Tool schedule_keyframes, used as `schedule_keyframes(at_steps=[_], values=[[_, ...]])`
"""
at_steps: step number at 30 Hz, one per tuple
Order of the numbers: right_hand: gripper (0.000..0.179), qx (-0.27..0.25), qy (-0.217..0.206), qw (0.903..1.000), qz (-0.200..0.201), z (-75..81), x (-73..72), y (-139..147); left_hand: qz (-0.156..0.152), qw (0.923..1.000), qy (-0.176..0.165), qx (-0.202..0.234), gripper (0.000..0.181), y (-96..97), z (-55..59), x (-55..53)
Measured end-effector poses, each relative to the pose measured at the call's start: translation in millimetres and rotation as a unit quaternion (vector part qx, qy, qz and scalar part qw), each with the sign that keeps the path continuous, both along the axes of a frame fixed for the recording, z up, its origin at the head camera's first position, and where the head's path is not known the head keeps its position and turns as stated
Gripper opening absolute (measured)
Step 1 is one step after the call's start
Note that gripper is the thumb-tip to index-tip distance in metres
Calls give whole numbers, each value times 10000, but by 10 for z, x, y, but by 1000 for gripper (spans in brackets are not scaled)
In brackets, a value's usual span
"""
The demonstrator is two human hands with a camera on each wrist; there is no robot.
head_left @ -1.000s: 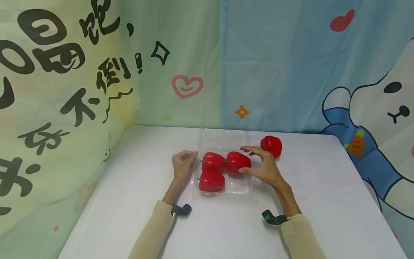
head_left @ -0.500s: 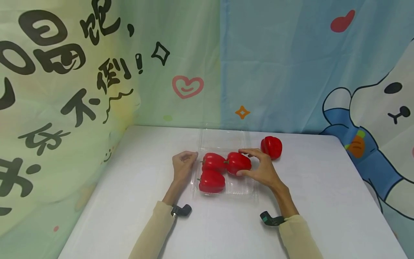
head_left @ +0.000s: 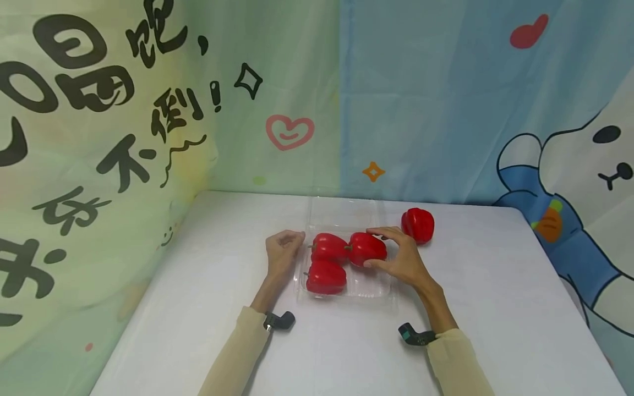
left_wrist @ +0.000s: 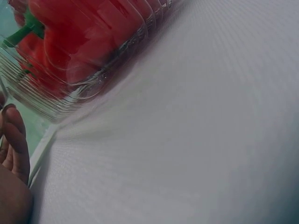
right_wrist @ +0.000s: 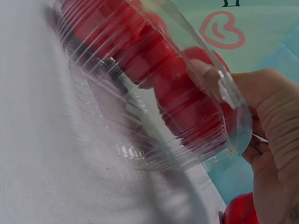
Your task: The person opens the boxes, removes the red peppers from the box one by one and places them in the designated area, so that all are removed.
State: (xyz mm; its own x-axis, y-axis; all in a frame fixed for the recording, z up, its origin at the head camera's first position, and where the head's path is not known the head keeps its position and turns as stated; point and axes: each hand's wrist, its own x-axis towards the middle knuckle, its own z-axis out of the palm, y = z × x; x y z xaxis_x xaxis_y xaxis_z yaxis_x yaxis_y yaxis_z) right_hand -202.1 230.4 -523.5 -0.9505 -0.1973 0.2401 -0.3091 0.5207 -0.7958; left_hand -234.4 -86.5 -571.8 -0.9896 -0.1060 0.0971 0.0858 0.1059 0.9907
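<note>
A clear plastic clamshell box (head_left: pixel 369 284) holds three red bell peppers with green stems. Two are in its back row, the left one (head_left: pixel 328 246) and the right one (head_left: pixel 367 248); the third pepper (head_left: pixel 325 278) lies front left. My right hand (head_left: pixel 407 259) grips the back-right pepper, thumb on its near side and fingers behind it. In the right wrist view the thumb reaches over the rim onto that pepper (right_wrist: pixel 180 105). My left hand (head_left: pixel 281 252) pinches the box's left rim; in the left wrist view its curled fingers (left_wrist: pixel 17 147) are at the ribbed wall.
Another red bell pepper (head_left: pixel 417 225) sits outside the box, behind my right hand. The box's transparent lid (head_left: pixel 344 212) lies folded open toward the back. A white table (head_left: pixel 342 352) spreads beneath, with a printed curtain (head_left: pixel 421 110) along its back edge.
My right hand has shifted slightly left and closed its thumb and fingers onto the back-right pepper. My left hand stays at the box's left rim.
</note>
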Motion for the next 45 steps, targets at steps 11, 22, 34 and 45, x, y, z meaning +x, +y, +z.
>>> schedule_keyframes(at_steps=[11, 22, 34, 45], values=[[79, -57, -24, 10000, 60, 9, -19, -1, 11, 10000, 64, -11, 20, -4, -3, -20], [80, -68, -40, 9999, 92, 19, -16, -7, 83, 9998, 55, 146, 18, -13, -16, -15], [76, -253, -48, 9995, 158, 5, -11, 11, 2, 9997, 49, 247, 19, -15, -5, -16], [75, -287, -1, 9994, 173, 10, -14, 25, 41, 9998, 116, 161, 18, -1, 2, -12]])
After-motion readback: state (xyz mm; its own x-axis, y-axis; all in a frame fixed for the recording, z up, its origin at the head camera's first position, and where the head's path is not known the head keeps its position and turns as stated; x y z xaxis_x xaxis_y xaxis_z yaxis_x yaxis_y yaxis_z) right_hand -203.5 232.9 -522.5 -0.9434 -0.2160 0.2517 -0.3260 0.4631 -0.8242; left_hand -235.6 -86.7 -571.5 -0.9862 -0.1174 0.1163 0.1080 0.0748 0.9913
